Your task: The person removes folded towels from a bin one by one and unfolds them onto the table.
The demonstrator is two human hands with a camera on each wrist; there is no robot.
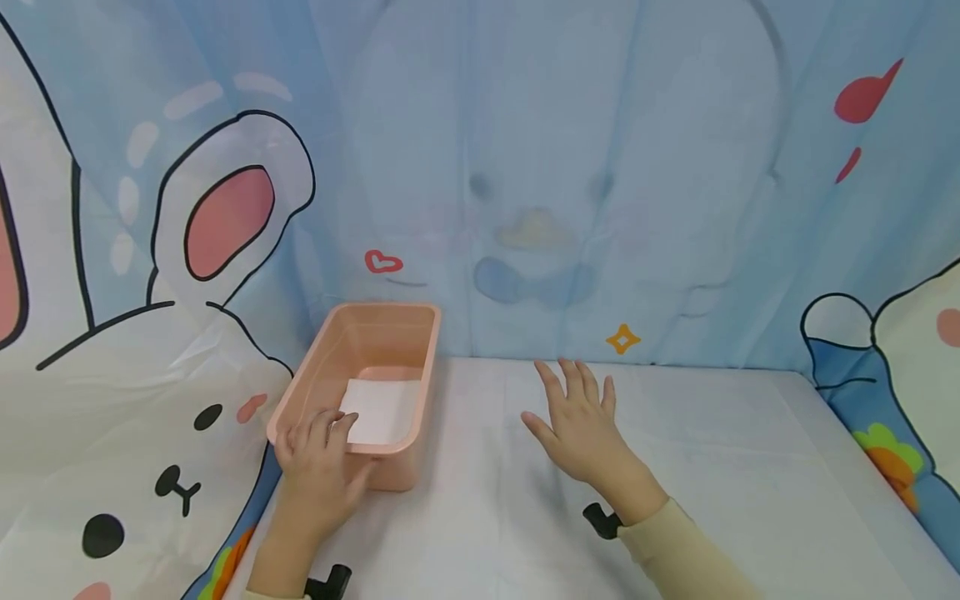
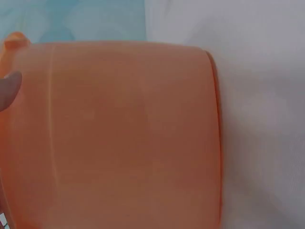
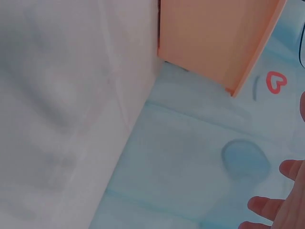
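A peach-coloured plastic bin [image 1: 405, 475] stands on the white-covered table at the left of the head view. My left hand [image 1: 317, 471] grips its near rim, fingers over the edge and thumb down the outer wall. Inside the bin lies a flat white sheet [image 1: 382, 412]. In the left wrist view the bin's wall [image 2: 128, 133] fills most of the picture. To the right of the bin, my right hand [image 1: 581, 433] hovers over the table with fingers spread, holding nothing. Its fingertips [image 3: 267, 206] show at the right wrist view's edge.
A blue curtain [image 1: 540, 167] with cartoon prints hangs behind the table [image 1: 720, 450]. At the left, a printed rabbit cloth [image 1: 135, 417] comes right up beside the bin. Another printed figure [image 1: 885, 400] borders the table on the right.
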